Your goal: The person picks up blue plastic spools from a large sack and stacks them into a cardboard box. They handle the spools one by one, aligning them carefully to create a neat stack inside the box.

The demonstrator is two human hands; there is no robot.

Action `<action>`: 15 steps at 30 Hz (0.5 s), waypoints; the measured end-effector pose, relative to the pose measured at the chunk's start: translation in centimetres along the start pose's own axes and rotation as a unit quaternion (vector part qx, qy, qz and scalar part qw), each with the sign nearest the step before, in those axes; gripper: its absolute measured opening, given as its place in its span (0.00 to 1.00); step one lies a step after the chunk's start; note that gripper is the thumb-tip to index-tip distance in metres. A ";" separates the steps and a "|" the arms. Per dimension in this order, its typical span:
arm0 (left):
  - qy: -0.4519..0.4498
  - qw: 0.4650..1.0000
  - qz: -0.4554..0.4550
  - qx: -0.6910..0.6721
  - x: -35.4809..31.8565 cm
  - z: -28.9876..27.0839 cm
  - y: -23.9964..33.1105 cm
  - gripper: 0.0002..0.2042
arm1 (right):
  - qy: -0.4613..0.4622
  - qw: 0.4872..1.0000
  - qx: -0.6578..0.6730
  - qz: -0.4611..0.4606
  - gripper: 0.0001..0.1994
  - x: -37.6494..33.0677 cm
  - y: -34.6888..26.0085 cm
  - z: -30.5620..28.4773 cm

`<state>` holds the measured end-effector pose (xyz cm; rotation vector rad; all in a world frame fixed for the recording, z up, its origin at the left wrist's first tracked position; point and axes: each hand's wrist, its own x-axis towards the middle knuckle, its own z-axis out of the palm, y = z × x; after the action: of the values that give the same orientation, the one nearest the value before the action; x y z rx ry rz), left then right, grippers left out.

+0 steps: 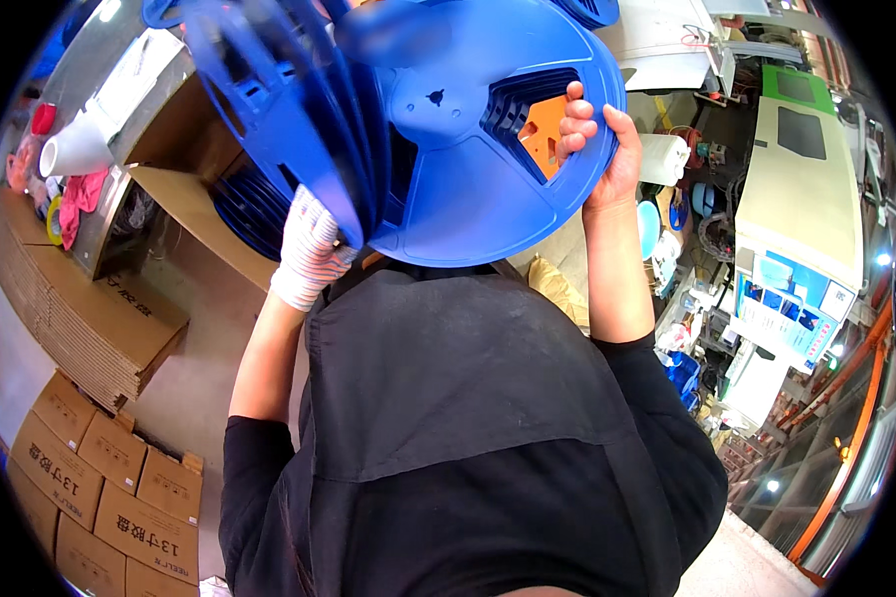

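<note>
Here, blue reel (pixel 468 189) in right hand (pixel 607 149).

We have little room up front: the big blue reels (pixel 468 129) fill the space before our chest, and our gloved left hand (pixel 309 249) and bare right hand (pixel 597 139) are both on them. To our left, an open cardboard box (pixel 184 189) and a stack of flat cardboard (pixel 90 318) block the way. To our right, machines (pixel 806 199) stand close. The floor (pixel 204 328) between is open.
</note>
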<state>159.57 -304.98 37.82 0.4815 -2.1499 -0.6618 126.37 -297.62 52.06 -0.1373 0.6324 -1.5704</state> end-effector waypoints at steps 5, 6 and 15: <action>-0.062 0.963 -0.180 -0.190 0.7 -0.9 2.5 0.23 | -0.008 0.988 -0.150 0.026 0.31 2.7 0.7 3.0; -0.074 0.939 -0.241 -0.233 0.3 -1.3 2.5 0.20 | 0.024 0.984 -0.176 0.019 0.30 3.1 1.0 2.9; 0.251 0.416 -0.419 -0.767 -5.4 -3.0 -0.7 0.21 | 0.187 0.941 -0.281 -0.017 0.21 0.1 2.7 -1.5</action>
<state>165.30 -303.46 35.77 0.4751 0.0733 -2.2223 128.08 -297.13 49.52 -0.2797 1.3801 -1.4189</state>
